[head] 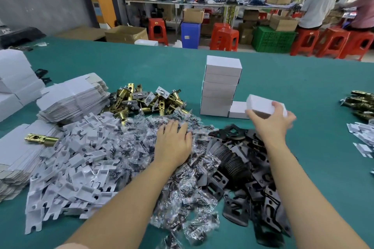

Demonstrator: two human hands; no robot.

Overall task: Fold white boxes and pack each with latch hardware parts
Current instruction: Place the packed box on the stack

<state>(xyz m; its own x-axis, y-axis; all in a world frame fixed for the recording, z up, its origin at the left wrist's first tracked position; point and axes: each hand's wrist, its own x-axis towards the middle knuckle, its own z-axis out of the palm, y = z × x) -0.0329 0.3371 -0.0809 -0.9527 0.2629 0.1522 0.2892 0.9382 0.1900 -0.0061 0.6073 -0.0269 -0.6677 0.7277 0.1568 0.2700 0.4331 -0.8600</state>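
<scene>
My right hand [272, 122] grips a closed white box [261, 105] from above, holding it just over a lone white box [237, 109] that lies on the table. To their left rises a stack of several closed white boxes [221, 85]. My left hand [173, 143] lies flat, fingers straight, on a heap of clear screw bags [162, 168]. Brass latches [145, 101] are piled behind that heap. Black strike plates [249, 178] lie under my right forearm. White card inserts [81, 159] spread to the left.
Flat unfolded box blanks [74, 99] are stacked at the left, and one brass latch [41, 139] lies on a nearer stack. More latches [360, 103] and inserts [362, 135] sit at the right edge. The green table [303, 87] runs back toward red stools and people at a bench.
</scene>
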